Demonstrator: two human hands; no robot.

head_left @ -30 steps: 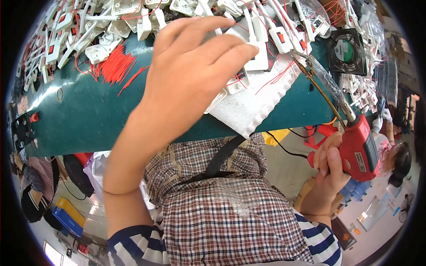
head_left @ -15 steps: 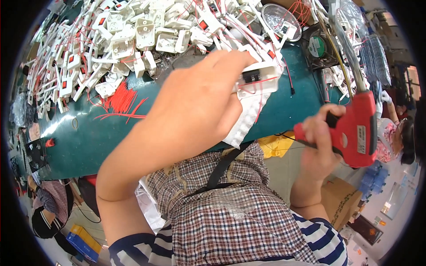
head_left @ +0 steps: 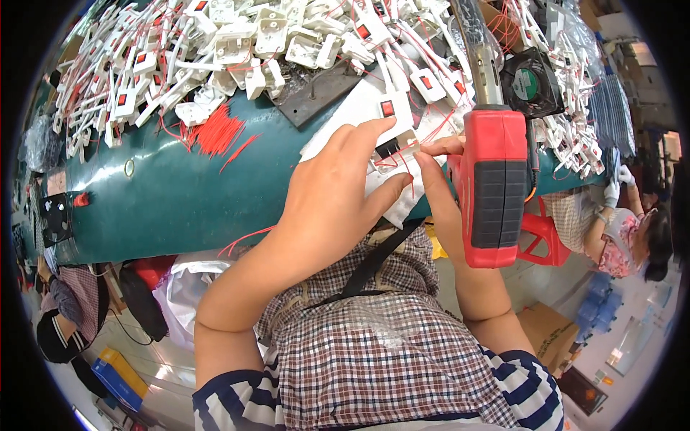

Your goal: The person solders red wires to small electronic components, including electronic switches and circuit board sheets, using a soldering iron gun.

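My left hand (head_left: 334, 187) is closed round a white plastic switch housing (head_left: 397, 106) with a red rocker switch. Its open part faces me and shows a black switch body and thin red wires (head_left: 408, 164). At the housing's right edge, the thumb and a finger of my right hand (head_left: 440, 190) pinch together on what looks like a red wire. A red and black gun-shaped tool (head_left: 494, 187) stands between the camera and my right hand, hiding much of it. Its loop handle (head_left: 543, 237) is out of my grip. Under the housing lies a white cloth-like sheet (head_left: 327, 136).
Heaped white housings (head_left: 233, 47) with red wires cover the back of the green table (head_left: 180, 215). Cut red wires (head_left: 218, 133) lie at left, a dark metal plate (head_left: 313, 93) behind my left hand. A black fan (head_left: 532, 82) stands at right. A person (head_left: 622, 230) works beyond.
My right hand has let go of the gun-shaped tool and come left to the housing. The tool is now farther left and turned. The housing in my left hand has tilted, showing its red switch.
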